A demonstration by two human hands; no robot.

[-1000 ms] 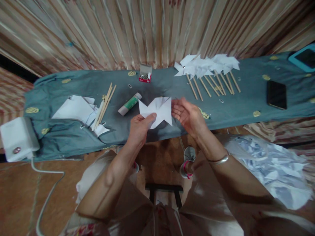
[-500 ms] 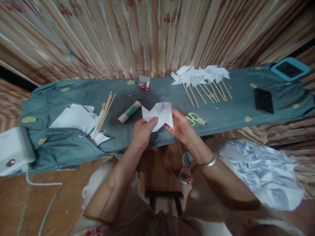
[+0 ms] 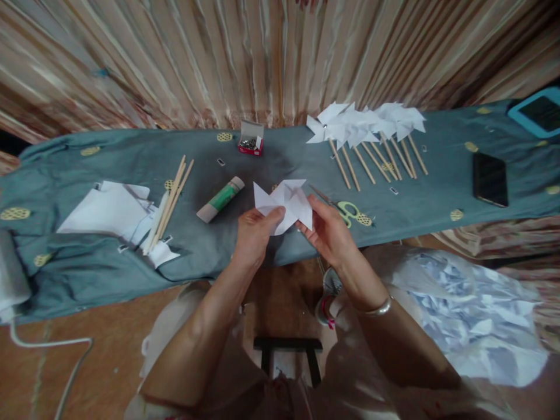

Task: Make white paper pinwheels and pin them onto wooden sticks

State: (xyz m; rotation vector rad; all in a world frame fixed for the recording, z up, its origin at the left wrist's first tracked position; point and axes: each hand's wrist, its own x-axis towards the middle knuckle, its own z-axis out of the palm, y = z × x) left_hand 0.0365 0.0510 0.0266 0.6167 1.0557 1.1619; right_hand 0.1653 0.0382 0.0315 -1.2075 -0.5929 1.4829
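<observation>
A white folded paper pinwheel (image 3: 289, 204) is held above the near edge of the cloth-covered table. My left hand (image 3: 258, 233) pinches its lower left part, with the thumb on top. On the right side, my right hand (image 3: 326, 227) grips the paper's edge between thumb and fingers. A glue stick (image 3: 221, 199) with a green label lies left of the paper. Scissors (image 3: 347, 213) with light green handles lie just beyond my right hand. Further back stands an open small red box (image 3: 251, 143) of metal pins.
Paper pinwheels on sticks (image 3: 371, 125) lie in a row at the back right. Loose sticks (image 3: 172, 201) and paper sheets (image 3: 109, 210) are at left. A black phone (image 3: 490, 179) lies right; a bag of paper pieces (image 3: 476, 315) is below it.
The view has shifted, so the table's side items sit further outward. The paper in my hands has turned slightly and shows more of its folded points. Both hands keep their hold.
</observation>
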